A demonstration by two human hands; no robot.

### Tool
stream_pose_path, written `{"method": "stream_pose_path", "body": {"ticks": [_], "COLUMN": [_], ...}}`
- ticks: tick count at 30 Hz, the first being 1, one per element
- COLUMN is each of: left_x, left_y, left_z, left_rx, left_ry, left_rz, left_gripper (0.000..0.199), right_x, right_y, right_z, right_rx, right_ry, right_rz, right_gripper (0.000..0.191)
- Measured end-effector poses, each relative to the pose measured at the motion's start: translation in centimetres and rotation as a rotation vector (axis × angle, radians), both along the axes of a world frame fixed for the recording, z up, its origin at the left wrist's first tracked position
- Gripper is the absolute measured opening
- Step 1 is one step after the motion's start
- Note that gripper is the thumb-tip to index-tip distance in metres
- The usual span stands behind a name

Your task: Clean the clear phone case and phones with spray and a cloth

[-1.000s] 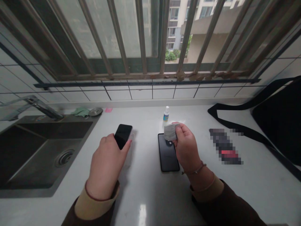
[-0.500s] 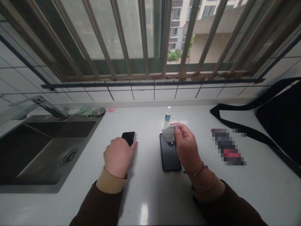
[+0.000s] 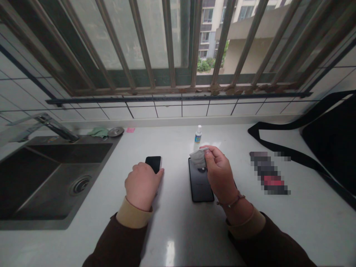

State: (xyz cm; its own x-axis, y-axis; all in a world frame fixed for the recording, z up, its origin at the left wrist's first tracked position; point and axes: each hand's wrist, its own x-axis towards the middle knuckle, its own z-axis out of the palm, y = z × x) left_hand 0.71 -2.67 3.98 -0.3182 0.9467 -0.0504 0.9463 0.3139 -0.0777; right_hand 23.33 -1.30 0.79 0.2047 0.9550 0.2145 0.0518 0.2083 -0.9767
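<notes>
My left hand is closed over a smartphone with a dark screen, thumb along its right edge; the hand hides the phone's lower part. Between thumb and fingers, my right hand pinches a folded light-grey cloth. The cloth hangs above the top end of a dark phone case, which lies on the white counter; whether a phone is inside it I cannot tell. Just beyond the cloth a small white spray bottle with a blue label stands upright.
A dark sink with a chrome faucet is at the left. By its rim are a green cloth, a metal drain strainer and a pink slip. To the right lie a pixelated item and a black bag with its strap.
My left hand and the smartphone have shifted slightly right, and the phone's pale right side shows less than before. The right hand and cloth have barely moved.
</notes>
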Motion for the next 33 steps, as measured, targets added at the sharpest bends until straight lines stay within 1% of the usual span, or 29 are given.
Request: {"method": "stream_pose_path", "body": {"ticks": [8, 11, 13, 15, 17, 19, 21, 22, 24, 25, 27, 29, 31, 33], "left_x": [-0.5, -0.3, -0.2, 0.0, 0.4, 1.1, 2.3, 3.1, 4.8, 5.7, 7.2, 8.1, 8.4, 8.3], "left_y": [0.2, 0.2, 0.2, 0.1, 0.0, 0.0, -0.1, -0.1, -0.2, -0.3, -0.5, -0.7, -0.8, -0.6], "left_z": [-0.4, -0.4, -0.2, 0.2, 0.8, 1.5, 1.8, 1.8, 1.3, 0.9, -0.1, -1.2, -1.9, -2.3], "left_rx": [0.004, 0.004, -0.003, -0.006, 0.043, 0.135, 0.18, 0.162, 0.069, 0.012, -0.058, -0.076, -0.073, -0.064], "left_ry": [0.002, 0.004, -0.006, -0.009, 0.023, 0.064, 0.038, -0.008, -0.136, -0.189, -0.263, -0.309, -0.337, -0.349], "left_rz": [-0.072, -0.073, -0.064, -0.049, -0.052, -0.123, -0.285, -0.374, -0.523, -0.547, -0.542, -0.522, -0.52, -0.519], "left_gripper": [0.066, 0.065, 0.066, 0.072, 0.078, 0.076, 0.064, 0.056, 0.046, 0.045, 0.043, 0.035, 0.024, 0.022], "right_x": [-0.1, -0.1, 0.0, 0.0, 0.0, -0.1, -0.1, 0.0, 0.1, 0.1, 0.2, 0.2, 0.2, 0.1], "right_y": [0.1, 0.0, -0.1, -0.2, -0.2, -0.2, -0.1, -0.1, 0.0, 0.0, 0.0, 0.0, 0.0, 0.0], "right_z": [-0.1, -0.1, 0.0, 0.1, 0.3, 0.4, 0.5, 0.4, 0.3, 0.2, 0.1, 0.1, 0.3, 0.4], "right_rx": [-0.008, 0.0, 0.0, 0.007, 0.021, 0.027, 0.025, 0.024, 0.026, 0.025, 0.016, 0.009, 0.011, 0.012], "right_ry": [-0.022, -0.03, -0.022, -0.015, -0.005, 0.02, 0.043, 0.047, 0.037, 0.032, 0.026, 0.019, 0.016, 0.029], "right_rz": [0.004, -0.002, -0.008, -0.029, -0.056, -0.074, -0.079, -0.08, -0.083, -0.084, -0.08, -0.079, -0.081, -0.071], "right_gripper": [0.033, 0.033, 0.033, 0.031, 0.03, 0.029, 0.029, 0.03, 0.03, 0.03, 0.031, 0.032, 0.032, 0.031]}}
